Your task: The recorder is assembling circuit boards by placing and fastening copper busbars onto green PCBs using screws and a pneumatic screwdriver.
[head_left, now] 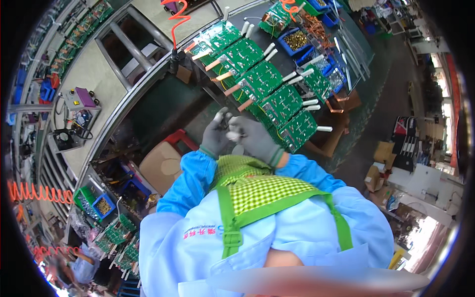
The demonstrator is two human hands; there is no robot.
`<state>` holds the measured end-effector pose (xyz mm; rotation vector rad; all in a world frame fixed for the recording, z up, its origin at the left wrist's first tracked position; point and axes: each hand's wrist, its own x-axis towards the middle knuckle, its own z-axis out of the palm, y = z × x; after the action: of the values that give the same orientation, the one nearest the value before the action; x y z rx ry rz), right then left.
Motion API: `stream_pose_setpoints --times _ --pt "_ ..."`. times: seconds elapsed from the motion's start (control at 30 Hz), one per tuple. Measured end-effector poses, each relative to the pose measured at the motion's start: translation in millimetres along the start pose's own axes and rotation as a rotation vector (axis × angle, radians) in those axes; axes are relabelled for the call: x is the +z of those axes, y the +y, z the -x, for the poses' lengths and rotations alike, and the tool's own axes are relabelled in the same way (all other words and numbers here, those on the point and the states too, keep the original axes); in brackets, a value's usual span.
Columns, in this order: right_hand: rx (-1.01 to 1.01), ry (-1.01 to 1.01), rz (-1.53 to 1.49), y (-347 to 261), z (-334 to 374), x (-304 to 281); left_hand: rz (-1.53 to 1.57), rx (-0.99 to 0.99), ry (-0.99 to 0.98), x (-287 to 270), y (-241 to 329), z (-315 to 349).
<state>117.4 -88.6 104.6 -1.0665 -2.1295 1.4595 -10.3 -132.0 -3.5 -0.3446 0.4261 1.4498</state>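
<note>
Grey gloves with pale fingertips cover both my hands, which are close together in front of the green checked apron (267, 190). The fingers of my left hand (214, 136) are curled in toward the right. My right hand (255, 137) is bent with its fingertips close to the left one's. Something small and dark may be between them; the fingers hide what it is. Just beyond my right hand lies the nearest green circuit board (298, 130), with a white tube sticking out. More such boards (261, 79) run in a row up the dark table, with copper strips (232, 89) along their left side.
Blue bins (296, 40) of brass fittings and small parts stand at the table's far right, near loose copper pieces (316, 29). A red coiled hose (174, 22) hangs at the far left. A metal-railed conveyor (106, 116) curves along my left, near a tan stool (161, 166).
</note>
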Motion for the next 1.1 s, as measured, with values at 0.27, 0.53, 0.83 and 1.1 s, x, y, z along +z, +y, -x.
stream_pose_setpoints --times 0.27,0.53,0.83,1.1 --pt "0.514 -0.029 -0.472 48 112 -70 -0.347 -0.223 0.033 16 -27 -12" --pt "0.29 -0.01 -0.131 45 121 -70 -0.455 -0.386 0.027 -10 -57 -86" --pt "0.563 0.336 -0.31 32 104 -69 -0.351 -0.42 0.225 -26 -61 -125" --pt "0.565 0.413 -0.632 62 91 -86 -0.705 -0.446 0.177 1 -59 -109"
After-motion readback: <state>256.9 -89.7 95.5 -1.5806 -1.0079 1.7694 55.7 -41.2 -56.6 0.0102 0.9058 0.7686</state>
